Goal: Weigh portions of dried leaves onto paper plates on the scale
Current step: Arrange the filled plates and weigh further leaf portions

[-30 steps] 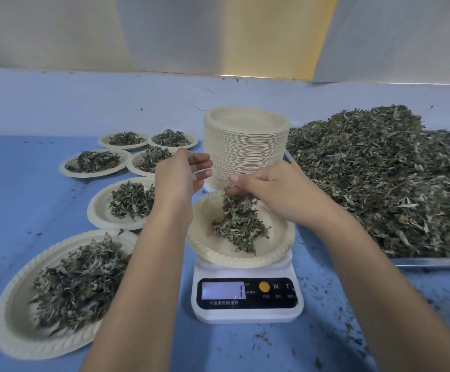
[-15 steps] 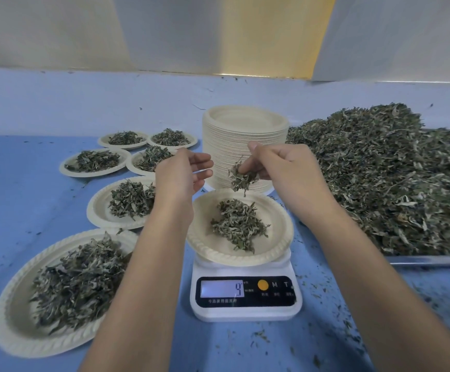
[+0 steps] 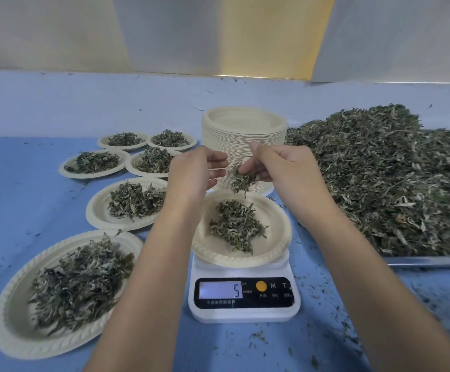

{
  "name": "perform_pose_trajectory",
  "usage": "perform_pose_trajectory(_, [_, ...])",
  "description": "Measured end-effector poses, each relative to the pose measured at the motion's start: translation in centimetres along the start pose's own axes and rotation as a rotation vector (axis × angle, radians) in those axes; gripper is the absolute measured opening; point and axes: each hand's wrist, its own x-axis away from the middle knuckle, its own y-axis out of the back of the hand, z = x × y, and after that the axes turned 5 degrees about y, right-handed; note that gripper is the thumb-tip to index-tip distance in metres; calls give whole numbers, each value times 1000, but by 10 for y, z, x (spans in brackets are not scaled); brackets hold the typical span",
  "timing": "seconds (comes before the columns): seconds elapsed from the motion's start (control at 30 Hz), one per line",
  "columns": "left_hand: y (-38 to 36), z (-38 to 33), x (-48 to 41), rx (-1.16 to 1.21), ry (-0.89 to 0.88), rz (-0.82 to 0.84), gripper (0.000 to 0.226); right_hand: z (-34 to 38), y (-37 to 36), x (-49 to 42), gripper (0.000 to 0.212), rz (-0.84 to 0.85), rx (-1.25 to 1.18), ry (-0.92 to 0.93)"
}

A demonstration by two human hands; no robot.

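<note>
Our white digital scale [image 3: 244, 312] shows 5 and carries a cream paper plate [image 3: 277, 245] with a small heap of dried green leaves [image 3: 236, 228] at its middle; our right hand [image 3: 285, 173] pinches a further tuft [image 3: 241, 179] just above it.

Single wide-angle camera worn on the person's head, facing forward and down. It sits close over the scale [image 3: 245, 294], with the blue table [image 3: 17, 197] spreading both sides and the wall [image 3: 218, 36] across the top.

Around the scale [image 3: 245, 316]: filled plates [image 3: 91, 210] crowd nine to eleven o'clock, a tall plate stack [image 3: 242, 146] blocks twelve, the leaf heap [image 3: 379, 183] walls off two to three. Blue table [image 3: 218, 350] lies open at six.
</note>
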Motion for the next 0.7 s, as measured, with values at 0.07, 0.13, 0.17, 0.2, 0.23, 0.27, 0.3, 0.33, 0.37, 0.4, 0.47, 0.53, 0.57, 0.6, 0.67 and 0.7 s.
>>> perform_pose_trajectory(0.07, [0, 1, -1, -15, -5, -15, 27, 0, 0, 0, 43, 18, 13, 2])
perform_pose_trajectory(0.13, [1, 2, -1, -5, 0, -18, 27, -1, 0, 1, 43, 43, 60, -8])
perform_pose_trajectory(0.17, [1, 3, -1, -2, 2, -17, 27, -2, 0, 1, 43, 67, 96, -19])
perform_pose_trajectory(0.2, [2, 3, -1, -1, 3, -15, 27, -2, 1, 1, 42, 106, 134, -36])
perform_pose_trajectory(0.23, [2, 4, -1, -1, 5, -15, 27, -3, 1, 2, 42, 154, 173, -56])
perform_pose_trajectory(0.27, [2, 4, -1, -1, 7, -15, 28, -3, 1, 3, 42, 198, 206, -75])
perform_pose_trajectory(0.3, [2, 3, -2, -2, 9, -17, 28, -4, 1, 4, 43, 222, 224, -91])
perform_pose_trajectory(0.33, [2, 3, -2, -3, 10, -17, 28, -4, 2, 4, 44, 222, 225, -102])
perform_pose_trajectory(0.37, [2, 3, -2, -4, 11, -18, 27, -3, 3, 4, 46, 208, 212, -113])
perform_pose_trajectory(0.4, [2, 2, -1, -3, 11, -18, 28, -3, 4, 4, 47, 185, 190, -122])
perform_pose_trajectory(0.47, [1, 1, 0, 0, 8, -21, 28, -4, 7, 2, 45, 133, 124, -129])
perform_pose_trajectory(0.53, [-1, -1, 3, 4, -5, -20, 28, -6, 12, -1, 37, 78, 55, -136])
perform_pose_trajectory(0.57, [-4, -1, 4, 3, -12, -15, 28, -8, 15, -2, 33, 55, 48, -143])
perform_pose_trajectory(0.6, [-7, -2, 6, -1, -17, -6, 28, -10, 20, -3, 28, 32, 58, -153])
perform_pose_trajectory(0.67, [-15, -4, 10, -8, -23, 27, 28, -17, 35, -6, 20, -22, 74, -170])
perform_pose_trajectory(0.7, [-20, -5, 12, -9, -24, 48, 29, -20, 44, -7, 18, -55, 91, -176])
